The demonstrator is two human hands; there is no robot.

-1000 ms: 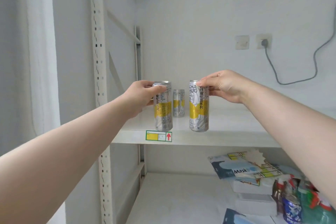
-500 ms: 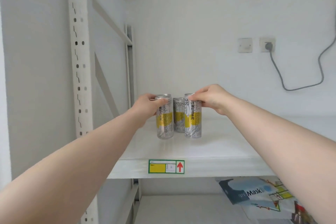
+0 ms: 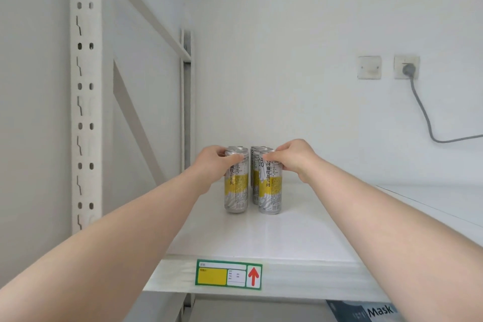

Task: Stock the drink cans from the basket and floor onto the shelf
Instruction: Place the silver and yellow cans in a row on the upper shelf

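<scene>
Head view: the person's left hand [image 3: 211, 162] is wrapped around the top of one can [image 3: 236, 180], and the right hand [image 3: 292, 158] pinches the top of a second can [image 3: 270, 183]. Both cans stand upright on the white shelf [image 3: 261, 238], near the back left corner. A third can [image 3: 254, 178] stands just behind the second one. Holding the cans by their tops probably makes it easy to line them up close together without knocking any over.
</scene>
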